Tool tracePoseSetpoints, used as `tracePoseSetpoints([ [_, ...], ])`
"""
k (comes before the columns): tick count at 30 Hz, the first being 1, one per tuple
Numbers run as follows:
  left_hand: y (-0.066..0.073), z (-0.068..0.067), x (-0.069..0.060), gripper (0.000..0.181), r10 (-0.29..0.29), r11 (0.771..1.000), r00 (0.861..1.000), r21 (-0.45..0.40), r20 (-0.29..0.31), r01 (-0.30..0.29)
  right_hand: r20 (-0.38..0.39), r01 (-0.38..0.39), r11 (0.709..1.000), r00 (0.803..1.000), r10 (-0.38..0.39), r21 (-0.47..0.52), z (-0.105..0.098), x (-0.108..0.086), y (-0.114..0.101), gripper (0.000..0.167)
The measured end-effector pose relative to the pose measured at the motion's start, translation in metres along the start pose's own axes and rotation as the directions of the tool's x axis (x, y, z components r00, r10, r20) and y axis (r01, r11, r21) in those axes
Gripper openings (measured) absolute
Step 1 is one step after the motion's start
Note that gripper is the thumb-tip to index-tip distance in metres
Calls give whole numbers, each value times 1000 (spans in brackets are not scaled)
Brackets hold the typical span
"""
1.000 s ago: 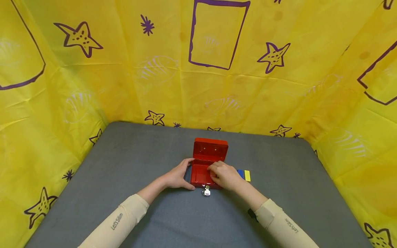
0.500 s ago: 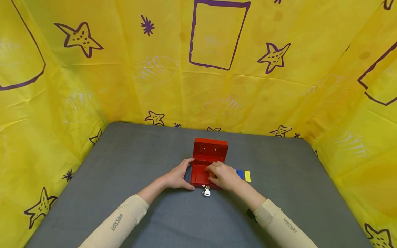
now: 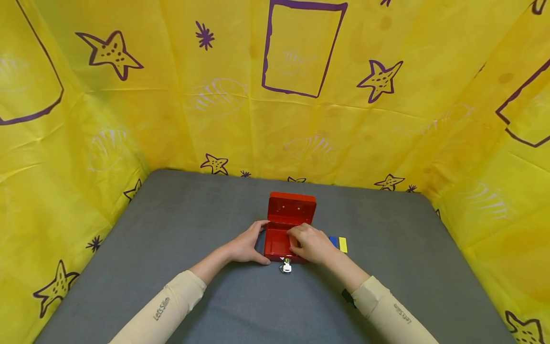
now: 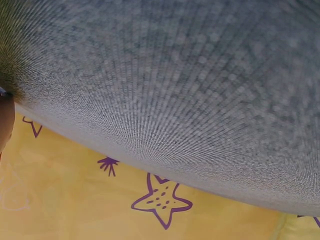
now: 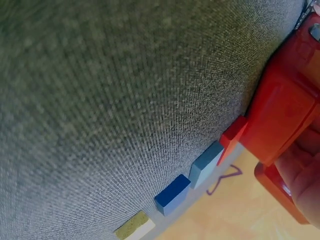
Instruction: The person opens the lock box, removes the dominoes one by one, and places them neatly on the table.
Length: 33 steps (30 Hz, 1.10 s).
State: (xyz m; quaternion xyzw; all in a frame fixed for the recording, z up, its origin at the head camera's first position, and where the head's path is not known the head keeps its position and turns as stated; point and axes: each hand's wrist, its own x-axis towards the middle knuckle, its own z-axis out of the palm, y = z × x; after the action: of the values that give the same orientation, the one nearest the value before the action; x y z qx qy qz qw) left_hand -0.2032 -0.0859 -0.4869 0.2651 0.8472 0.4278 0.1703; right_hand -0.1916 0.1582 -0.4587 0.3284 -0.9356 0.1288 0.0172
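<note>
A small red cash box (image 3: 276,241) stands with its lid (image 3: 292,208) raised, keys (image 3: 286,267) hanging from the lock at its front. My left hand (image 3: 247,244) holds the box's left side, thumb at the front corner and fingers toward the back. My right hand (image 3: 311,242) reaches over the right wall, its bent fingers inside the box. Whether those fingertips pinch anything is hidden. In the right wrist view, part of that hand (image 5: 306,182) shows over the box wall (image 5: 282,112). Only a sliver of the left hand (image 4: 6,122) appears in the left wrist view.
Right of the box, a row of small blocks lies on the grey table (image 3: 206,200): red (image 5: 233,131), light blue (image 5: 206,162), blue (image 5: 172,194) and yellow (image 5: 135,227). A yellow cloth (image 3: 240,129) with purple drawings surrounds the table's back and sides.
The right hand shifts slightly left inside the box and back right, its fingers staying in the box. My left hand and the box keep their places.
</note>
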Motion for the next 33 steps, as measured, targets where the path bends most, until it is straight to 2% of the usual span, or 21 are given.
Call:
tracePoseSetpoints([
  [10,0,1,0,103,2,1000,1000,-5,0,-2,18,-20,1000,1000,20,-2,1,0,0,37],
  [18,0,1,0,103,13,1000,1000,-1,-7,-13,6,-11,1000,1000,11,0,1,-1,1,36],
  [24,0,1,0,103,-5,1000,1000,3,2,5,-1,1,1000,1000,-1,-2,1,-1,1,37],
  [33,0,0,0,103,-5,1000,1000,16,2,5,-22,-8,999,1000,9,36,3,0,4,38],
])
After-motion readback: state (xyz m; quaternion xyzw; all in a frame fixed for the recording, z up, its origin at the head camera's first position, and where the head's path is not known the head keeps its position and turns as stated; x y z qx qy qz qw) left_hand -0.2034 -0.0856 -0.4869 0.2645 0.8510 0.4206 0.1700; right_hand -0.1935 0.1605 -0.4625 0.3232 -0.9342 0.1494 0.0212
